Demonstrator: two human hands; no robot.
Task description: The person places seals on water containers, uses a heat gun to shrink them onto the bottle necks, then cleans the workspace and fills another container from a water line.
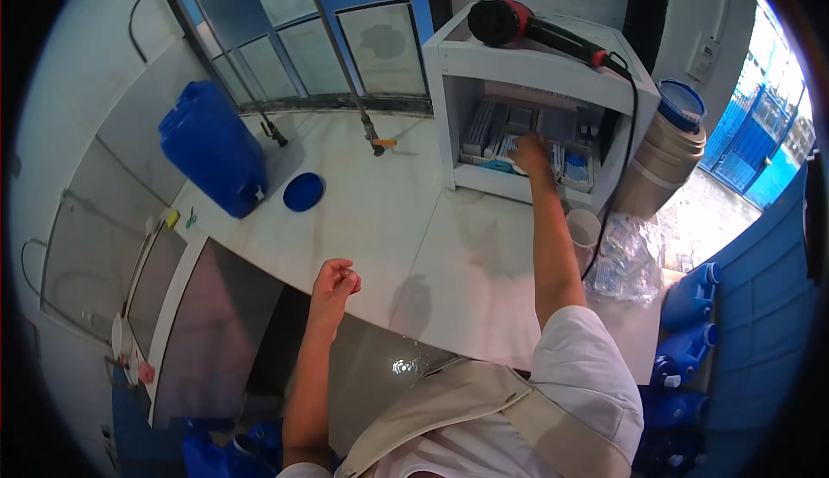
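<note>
My right hand (532, 154) reaches into the white shelf cabinet (492, 183), over plastic baskets of small packets. Its fingertips are at the packets in the middle; whether they grip one is not visible. Beside it lies a teal item (497, 166) at the front basket's edge. The basket (576, 170) to its right has blue and white items. My left hand (335, 284) hangs above the near edge of the white counter (382, 245), fingers curled, with no object visible in it. A round blue lid (304, 192) lies on the counter farther off.
A heat gun or hair dryer (518, 23) lies on the cabinet, its cord hanging down the right side. A blue jerrycan (217, 151) stands left, near a tap (375, 144). A white cup (583, 228), clear plastic bag (625, 264) and tan drum (660, 154) stand right.
</note>
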